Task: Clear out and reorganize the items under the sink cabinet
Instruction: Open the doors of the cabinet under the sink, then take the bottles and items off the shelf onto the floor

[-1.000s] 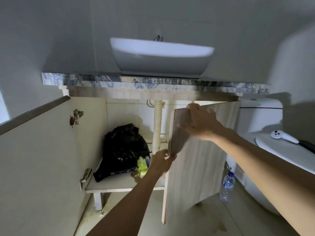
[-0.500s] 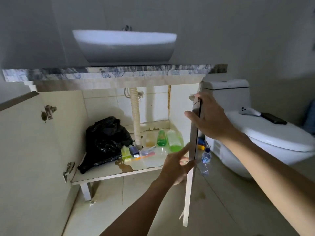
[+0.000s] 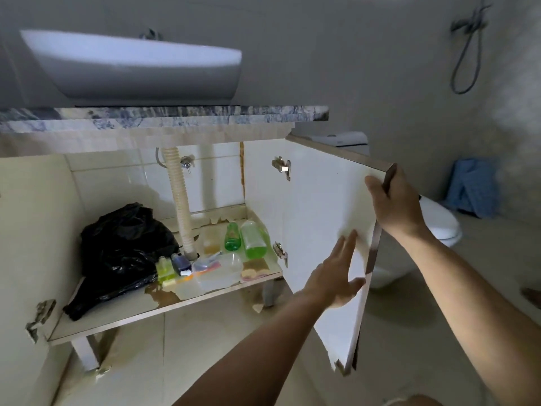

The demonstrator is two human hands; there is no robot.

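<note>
Toilet [image 3: 439, 227] largely hidden behind the open right cabinet door [image 3: 322, 218] and right hand [image 3: 395, 200]. Left door [image 3: 26, 259] cut off at frame edge. Bottle labels [image 3: 232, 237] too small to read. Contents of black bag [image 3: 123, 247] concealed. Basin [image 3: 131, 63] blurred.

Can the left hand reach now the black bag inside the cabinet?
Probably yes: the left hand lies open against the right door, both doors stand open, and nothing stands before the black bag.

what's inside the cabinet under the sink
On the shelf: a black plastic bag, two green bottles, small bottles, a clear container and sponges around the drain pipe. The bag's contents are hidden.
</note>
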